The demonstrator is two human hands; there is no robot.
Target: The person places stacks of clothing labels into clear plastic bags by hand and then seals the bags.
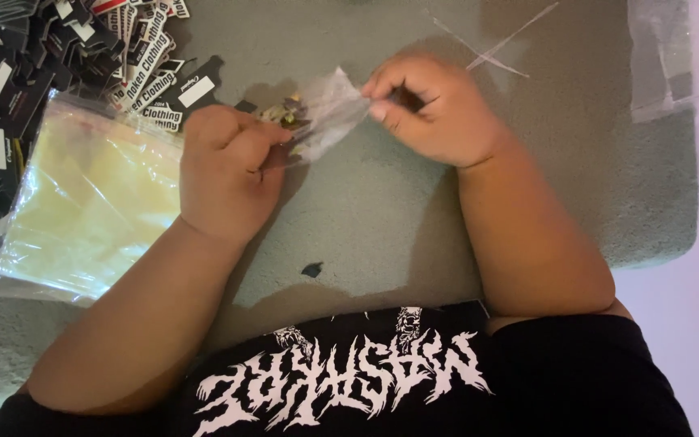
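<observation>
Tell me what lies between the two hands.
A small clear plastic bag spans from the left hand to the right hand, both pinching it, in the head view.

Glossy clear plastic bag (pixel 82 202) lies on matt grey cloth (pixel 382 210).

Head cam, close, looking straight down.

both hands (pixel 232 166) (pixel 434 109) pinching small clear bag (pixel 329 113)
</observation>
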